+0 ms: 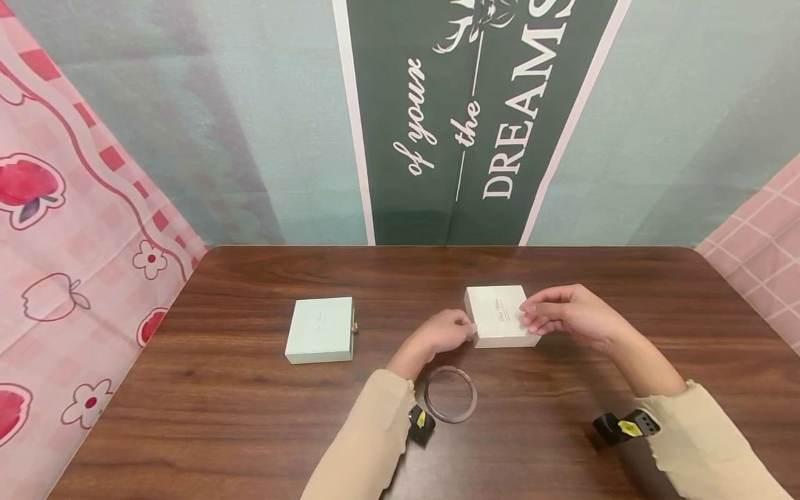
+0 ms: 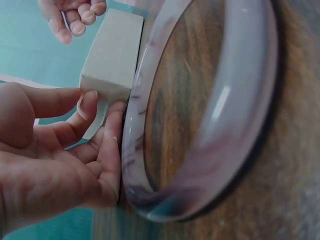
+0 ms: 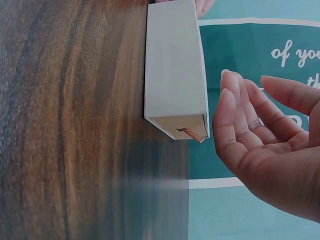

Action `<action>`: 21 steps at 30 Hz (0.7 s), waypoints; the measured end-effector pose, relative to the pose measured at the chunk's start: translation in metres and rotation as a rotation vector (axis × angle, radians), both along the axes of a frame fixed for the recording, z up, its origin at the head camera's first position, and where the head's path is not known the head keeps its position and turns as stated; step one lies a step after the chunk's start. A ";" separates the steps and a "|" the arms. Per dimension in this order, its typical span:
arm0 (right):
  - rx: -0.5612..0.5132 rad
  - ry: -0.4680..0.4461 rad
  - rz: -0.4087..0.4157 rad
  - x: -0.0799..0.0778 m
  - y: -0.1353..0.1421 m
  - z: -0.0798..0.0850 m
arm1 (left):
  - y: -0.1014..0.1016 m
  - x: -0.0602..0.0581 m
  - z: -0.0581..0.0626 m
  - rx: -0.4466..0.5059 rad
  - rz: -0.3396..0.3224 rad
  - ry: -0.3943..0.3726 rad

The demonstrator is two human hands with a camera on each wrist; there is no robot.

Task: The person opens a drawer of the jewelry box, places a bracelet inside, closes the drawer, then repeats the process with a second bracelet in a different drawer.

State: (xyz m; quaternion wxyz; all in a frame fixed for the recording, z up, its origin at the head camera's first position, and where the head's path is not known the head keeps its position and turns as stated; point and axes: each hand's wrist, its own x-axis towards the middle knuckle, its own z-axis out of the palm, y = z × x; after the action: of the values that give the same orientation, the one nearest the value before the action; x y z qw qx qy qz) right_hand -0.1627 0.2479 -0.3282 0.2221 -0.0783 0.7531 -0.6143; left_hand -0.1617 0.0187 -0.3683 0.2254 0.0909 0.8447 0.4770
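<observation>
A white box (image 1: 498,316) with small printed lettering lies on the table, right of centre. My left hand (image 1: 445,330) holds its left end, with bent fingers and thumb against the edge in the left wrist view. By the right end hovers my right hand (image 1: 571,316), its fingers loosely bent and holding nothing. From that end of the box sticks a small brown ribbon tab (image 3: 191,134) in the right wrist view. A glossy, translucent purplish bangle (image 1: 473,403) lies flat just in front of my left hand; it looms large in the left wrist view.
A pale green box (image 1: 321,330) with a small tab on its right side sits to the left on the brown wood table (image 1: 219,417). Behind the table hangs a green curtain (image 1: 300,125) with white lettering; a pink patterned cloth (image 1: 94,278) covers the left side.
</observation>
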 end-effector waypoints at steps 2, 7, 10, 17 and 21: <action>-0.002 0.002 0.001 0.000 0.000 0.000 | 0.000 0.000 0.000 0.004 0.001 -0.002; 0.019 0.008 0.005 0.000 0.001 0.000 | -0.001 0.000 0.000 0.026 0.008 -0.024; 0.026 0.010 0.005 0.000 0.002 -0.001 | -0.001 0.000 0.000 0.044 0.014 -0.035; 0.022 0.014 0.007 0.000 0.003 0.000 | -0.001 0.000 0.000 0.072 0.027 -0.051; 0.013 0.007 0.010 0.000 0.003 -0.001 | -0.002 0.000 0.000 0.081 0.024 -0.054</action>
State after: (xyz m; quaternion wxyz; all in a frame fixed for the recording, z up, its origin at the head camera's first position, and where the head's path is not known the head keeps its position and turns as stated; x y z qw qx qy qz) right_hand -0.1632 0.2510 -0.3291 0.2232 -0.0827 0.7574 -0.6080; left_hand -0.1615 0.0165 -0.3680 0.2386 0.0766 0.8192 0.5158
